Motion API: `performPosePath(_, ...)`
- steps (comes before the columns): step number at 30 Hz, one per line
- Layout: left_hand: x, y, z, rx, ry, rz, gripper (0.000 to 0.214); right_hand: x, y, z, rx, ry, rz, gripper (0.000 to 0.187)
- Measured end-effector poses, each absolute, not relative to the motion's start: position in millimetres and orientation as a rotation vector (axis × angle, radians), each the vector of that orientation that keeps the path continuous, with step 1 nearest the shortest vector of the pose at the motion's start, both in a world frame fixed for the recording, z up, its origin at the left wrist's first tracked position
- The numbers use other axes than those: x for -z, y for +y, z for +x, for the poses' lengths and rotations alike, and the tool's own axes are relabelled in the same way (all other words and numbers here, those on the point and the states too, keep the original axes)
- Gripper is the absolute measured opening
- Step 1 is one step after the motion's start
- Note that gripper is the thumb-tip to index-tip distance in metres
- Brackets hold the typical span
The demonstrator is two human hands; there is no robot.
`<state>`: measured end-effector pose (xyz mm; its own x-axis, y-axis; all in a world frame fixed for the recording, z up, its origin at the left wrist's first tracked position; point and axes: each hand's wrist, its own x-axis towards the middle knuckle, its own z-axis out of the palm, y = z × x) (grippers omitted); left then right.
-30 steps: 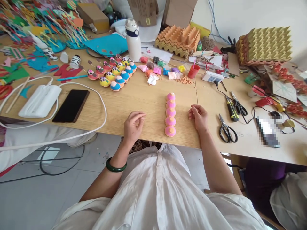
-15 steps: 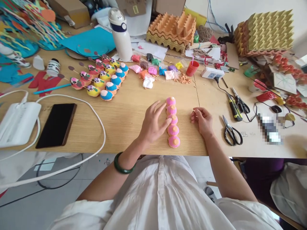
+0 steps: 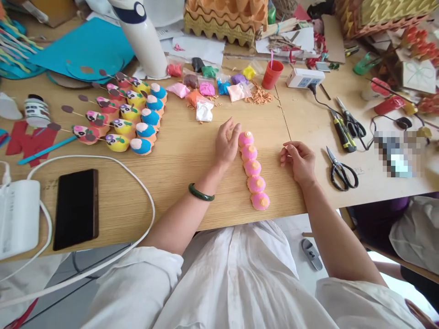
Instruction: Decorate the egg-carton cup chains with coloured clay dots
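A row of pink domes with small orange-yellow discs on top, a painted egg-carton strip (image 3: 254,168), lies on the table in front of me. My left hand (image 3: 226,144) is beside its far end, thumb close to the farthest dome and fingers loosely apart. Whether the thumb touches the dome, I cannot tell. To the right of the strip, my right hand (image 3: 300,162) rests near the table with thumb and forefinger pinched together. Anything between those fingertips is too small to make out.
Painted egg-carton pieces (image 3: 120,125) with sticks stand at the left. Bags of coloured clay (image 3: 206,88), a red cup (image 3: 272,74) and a power strip (image 3: 305,78) lie beyond. Scissors (image 3: 343,170) sit at right; a phone (image 3: 76,208) and white cable (image 3: 146,189) at left.
My left hand has moved from over the strip's middle to its far end, its fingers less spread. The strip now slants more in view, and the camera has shifted. My right hand stays pinched.
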<state>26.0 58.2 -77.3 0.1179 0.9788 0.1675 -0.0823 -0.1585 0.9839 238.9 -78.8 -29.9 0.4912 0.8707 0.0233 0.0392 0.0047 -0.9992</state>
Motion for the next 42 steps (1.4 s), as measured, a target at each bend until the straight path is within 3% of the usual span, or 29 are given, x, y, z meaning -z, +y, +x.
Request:
performPosePath(6, 68.5, 56.3, 11.5, -1.19, 0.919, 1.077, 0.025, 26.7, -79.8, 233.4, -0.771, -0.877, -1.471, 0.037)
performPosePath(15, 44.8, 58.1, -5.7, -1.077, 0.871, 0.688, 0.033, 29.7, -70.4, 229.8, -0.719, -0.854, -1.498, 0.042)
performPosePath(22, 44.9, 59.8, -2.7, -1.061, 0.841, 0.705, 0.034, 30.5, -66.4, 226.8, -0.643, -0.851, -1.565, 0.022)
performPosePath(30, 53.6, 58.7, 10.4, -1.03, 0.903, 0.996, 0.03, 24.9, -73.2, 223.9, -0.615, -0.814, -1.602, 0.018)
performPosePath(32, 57.9, 55.1, 11.5, -1.02, 0.823, 1.213, 0.036, 24.5, -74.6, 225.5, -0.63, -0.829, -1.6, 0.022)
performPosePath(39, 60.0, 41.9, 11.0, -0.888, 0.654, 1.695, 0.096, 23.8, -77.3, 226.1, -0.715, -0.852, -1.604, 0.03)
performPosePath(42, 61.0, 41.3, 9.4, -0.87, 0.696, 1.708, 0.099, 23.8, -80.0, 225.9, -0.725, -0.869, -1.595, 0.03)
